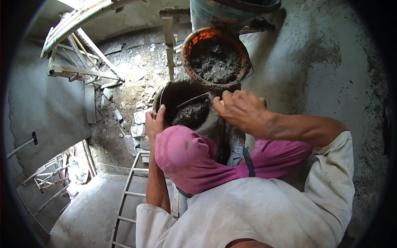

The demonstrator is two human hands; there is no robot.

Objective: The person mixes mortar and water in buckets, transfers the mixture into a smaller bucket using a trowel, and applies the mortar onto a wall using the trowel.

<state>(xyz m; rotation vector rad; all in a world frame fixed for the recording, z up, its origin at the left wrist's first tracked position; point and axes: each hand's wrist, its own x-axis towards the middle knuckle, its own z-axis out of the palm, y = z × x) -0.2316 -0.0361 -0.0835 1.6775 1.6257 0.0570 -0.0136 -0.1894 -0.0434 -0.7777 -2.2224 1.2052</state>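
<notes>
A dark bucket (170, 93) stands in front of me, with wet grey mortar (186, 112) inside. My left hand (155, 121) is closed on its left rim, the thumb lying over the edge. Over the right side of this bucket, my right hand (244, 108) wraps round a wooden handle (264, 101), whose ends show beside the fist. It appears to belong to a trowel; a mortar-smeared curved edge reaches into the bucket, and its exact shape cannot be made out. Just beyond stands an orange bucket (187, 45) heaped with grey mortar (217, 62).
A large bluish drum (211, 16) rises behind the orange bucket. On the left are a wooden scaffold frame (78, 70), broken blocks (138, 130) and rubble. A ladder (124, 202) lies lower left. A rough plastered wall (322, 62) runs along the right.
</notes>
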